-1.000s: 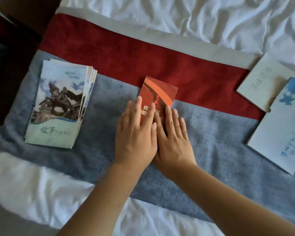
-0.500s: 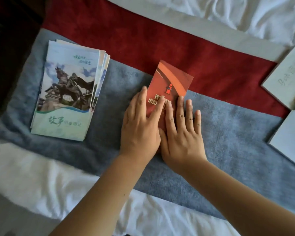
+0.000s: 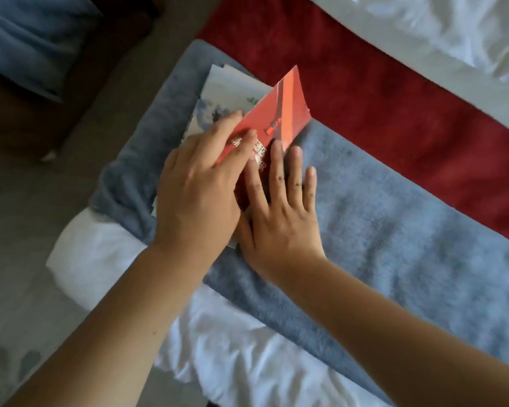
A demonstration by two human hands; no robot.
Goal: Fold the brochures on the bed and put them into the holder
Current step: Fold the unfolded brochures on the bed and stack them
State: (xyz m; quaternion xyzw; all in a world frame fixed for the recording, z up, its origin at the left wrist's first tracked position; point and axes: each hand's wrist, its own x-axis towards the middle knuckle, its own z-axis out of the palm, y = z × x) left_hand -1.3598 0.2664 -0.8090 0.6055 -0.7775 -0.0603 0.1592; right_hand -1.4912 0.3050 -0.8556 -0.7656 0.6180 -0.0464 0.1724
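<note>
A folded red brochure point(image 3: 279, 110) lies slantwise over the right edge of a stack of pale brochures point(image 3: 227, 95) on the blue-grey band of the bed runner point(image 3: 394, 201). Its far end curls up a little. My left hand point(image 3: 200, 183) lies across the red brochure's left edge, its fingers curled on it, and hides most of the stack. My right hand point(image 3: 279, 207) is flat with fingers spread, the first fingers resting on the brochure's near end, the others on the runner. No holder is in view.
The runner's red band point(image 3: 379, 83) and rumpled white bedding point(image 3: 453, 30) lie beyond. The bed's corner point(image 3: 86, 259) is at the left, with grey floor below it. A dark piece of furniture with a blue cushion point(image 3: 27, 39) stands at the upper left.
The red brochure has gone from the middle of the blue-grey band leftward onto the pale stack, both hands with it. The view has swung left; the pale sheets at the right are out of view.
</note>
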